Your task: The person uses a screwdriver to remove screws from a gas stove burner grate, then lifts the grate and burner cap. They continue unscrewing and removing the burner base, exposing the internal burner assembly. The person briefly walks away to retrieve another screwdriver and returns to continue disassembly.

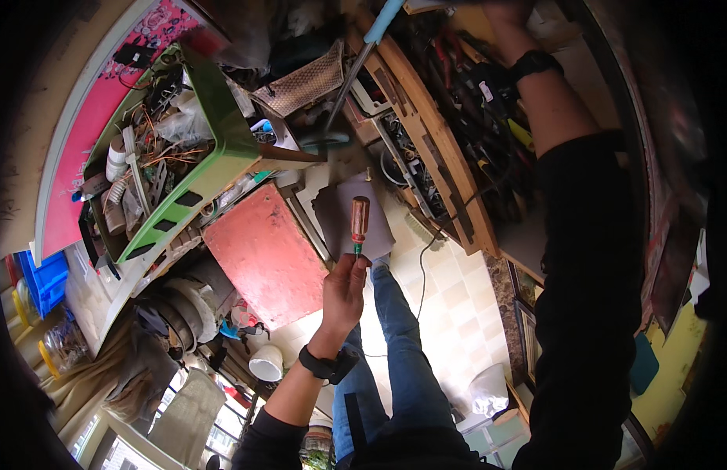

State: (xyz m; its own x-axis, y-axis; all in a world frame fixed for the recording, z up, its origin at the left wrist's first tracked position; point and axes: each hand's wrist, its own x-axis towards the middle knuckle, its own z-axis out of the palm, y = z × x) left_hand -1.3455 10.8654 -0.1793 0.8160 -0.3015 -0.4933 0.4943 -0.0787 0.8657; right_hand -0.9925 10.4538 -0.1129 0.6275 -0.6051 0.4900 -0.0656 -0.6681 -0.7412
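In the middle of the view my left hand (345, 291) grips a screwdriver (359, 218) near its shaft end. Its amber-red handle points away from me, and the shaft is hidden by my fingers. My right arm stretches far forward along the right side. At the top edge my right hand (508, 11) is dark and partly cut off, so its fingers cannot be made out. It is beyond an open wooden drawer (426, 129) in which several dark hand tools (489, 98) lie jumbled, some with red or yellow parts.
A green crate (215, 168) full of wires and scrap stands at the left, beside a pink floral panel (62, 176). Below are a red board (265, 254) and a white bucket (266, 363). A black cable (423, 290) trails across the tiled floor (457, 313) by my legs.
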